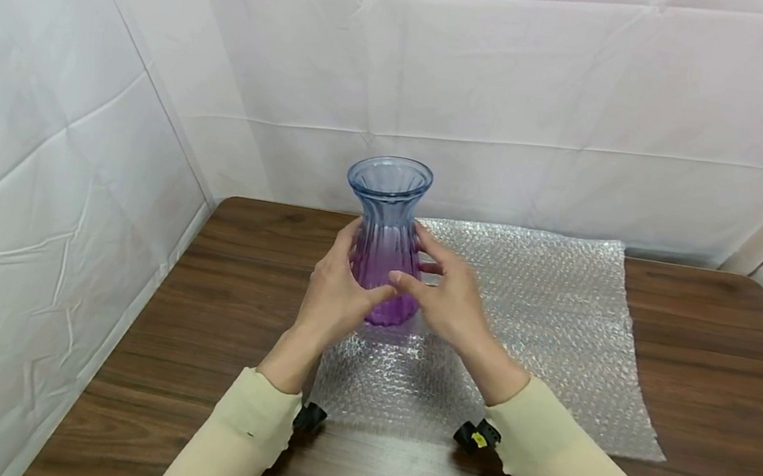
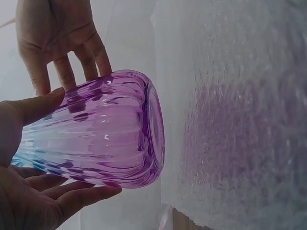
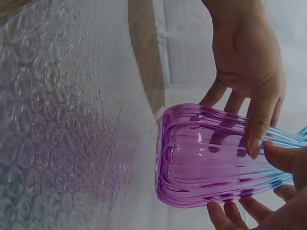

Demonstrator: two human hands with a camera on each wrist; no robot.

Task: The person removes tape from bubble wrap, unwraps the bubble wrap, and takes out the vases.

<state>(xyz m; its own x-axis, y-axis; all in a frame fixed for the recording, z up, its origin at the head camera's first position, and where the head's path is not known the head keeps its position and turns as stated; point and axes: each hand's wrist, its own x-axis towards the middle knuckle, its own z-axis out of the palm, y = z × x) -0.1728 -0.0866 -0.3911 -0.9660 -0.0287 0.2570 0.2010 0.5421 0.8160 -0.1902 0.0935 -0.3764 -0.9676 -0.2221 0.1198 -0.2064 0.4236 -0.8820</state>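
Observation:
A ribbed glass vase, blue at its flared rim and purple toward the base, is held upright between both hands. My left hand grips its left side, with the thumb across the front. On the other side my right hand grips it, thumb also in front and fingers around the right. Both wrist views show the vase's purple base apart from the bubble wrap, which lies flat beneath it and carries a purple tint. Through the glass, some fingertips show darkly.
The bubble wrap spreads over the middle and right of a dark wood-grain table. White cloth walls stand behind and to the left of the table. A small black wrist camera sits below the right sleeve.

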